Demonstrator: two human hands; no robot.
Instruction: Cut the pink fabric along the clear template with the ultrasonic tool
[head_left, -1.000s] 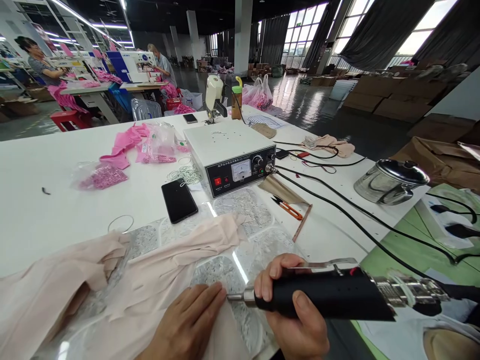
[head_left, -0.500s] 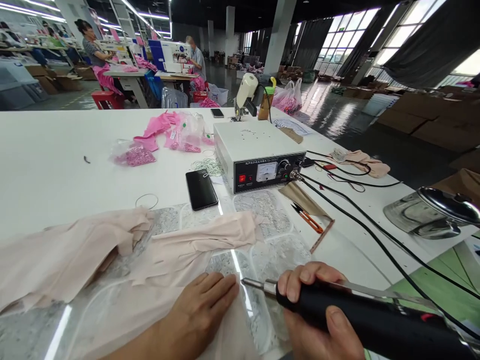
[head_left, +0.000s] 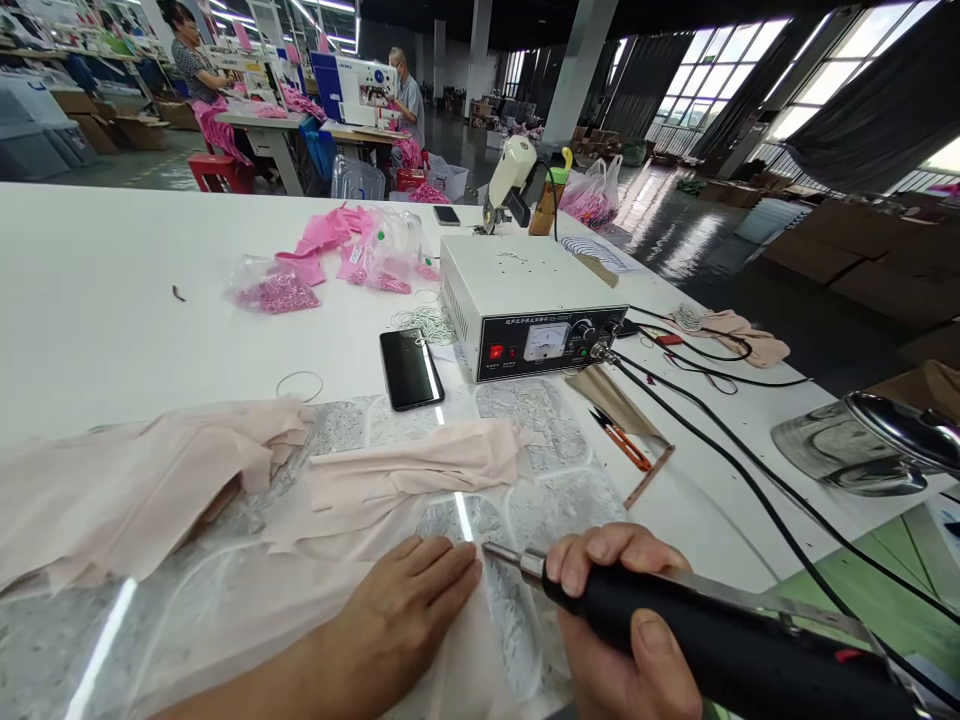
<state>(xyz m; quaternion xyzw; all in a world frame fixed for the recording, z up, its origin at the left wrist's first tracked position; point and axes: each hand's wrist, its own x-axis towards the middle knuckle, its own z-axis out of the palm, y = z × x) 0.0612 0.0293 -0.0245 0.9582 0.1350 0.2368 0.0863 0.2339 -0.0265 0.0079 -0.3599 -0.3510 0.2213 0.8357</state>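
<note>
My left hand (head_left: 412, 615) lies flat, fingers stretched out together, pressing a thin, pale pink fabric piece (head_left: 277, 590) onto the marbled clear-topped mat (head_left: 559, 510). My right hand (head_left: 626, 600) is wrapped round the black body of a handheld ultrasonic welder (head_left: 735, 640). Its metal tip points left, close to my left fingertips at the fabric's right edge; whether it touches the cloth I cannot tell. Beyond my left hand are a folded pale pink strip (head_left: 420, 462) and, further left, a larger stack of pale pink fabric (head_left: 142, 480).
The white control box (head_left: 536, 275) sits behind the mat, its black cables (head_left: 720, 470) running down the right side. Near it are a phone (head_left: 411, 370), orange thread snips (head_left: 624, 440), a lidded metal pot (head_left: 855, 440) and bagged pink pieces (head_left: 274, 290). Two people work at machines beyond.
The view has shifted slightly, so the background sits a little to the right. My hands, the welder tip and the fabric keep almost the same places relative to each other.
</note>
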